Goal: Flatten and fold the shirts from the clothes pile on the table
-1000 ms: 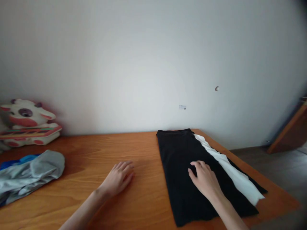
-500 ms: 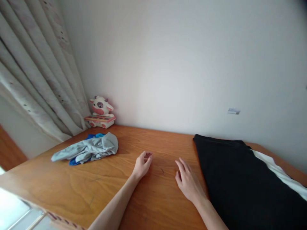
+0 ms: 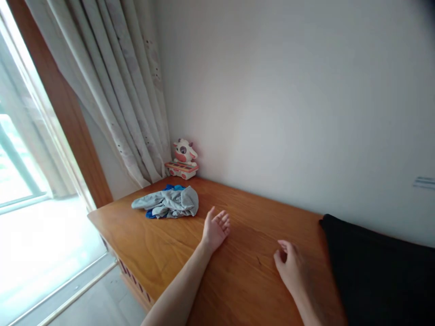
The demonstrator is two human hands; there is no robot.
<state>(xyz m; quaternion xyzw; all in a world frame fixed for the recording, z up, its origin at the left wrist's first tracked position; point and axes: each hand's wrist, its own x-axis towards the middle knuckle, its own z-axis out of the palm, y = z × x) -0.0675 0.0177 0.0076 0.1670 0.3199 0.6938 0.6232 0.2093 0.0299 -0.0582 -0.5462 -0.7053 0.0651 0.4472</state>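
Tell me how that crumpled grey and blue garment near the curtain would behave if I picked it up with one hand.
The grey and blue garment lies in soft, loose folds, so it would probably hang limp and unfold when lifted. It looks thin, so likely light. Pushed by the left hand, it would probably bunch up and slide on the smooth wooden table rather than roll.

- black garment [image 3: 380, 267] runs off the right and bottom edges, so no idea how big it is or what kind of clothing it is
- blue cloth [image 3: 151, 213] is mostly buried under the grey garment [image 3: 170, 202], only bits poke out
- small label on the wall [image 3: 424, 182] is cut by the right edge and way too tiny to read
- right hand [image 3: 294, 271] has its fingers curled, tips tucked out of sight, and the forearm drops off the bottom
- cow toy [image 3: 183, 159] is too small to make out the keyboard details
- window [image 3: 20, 181] is blown out, nothing readable outside
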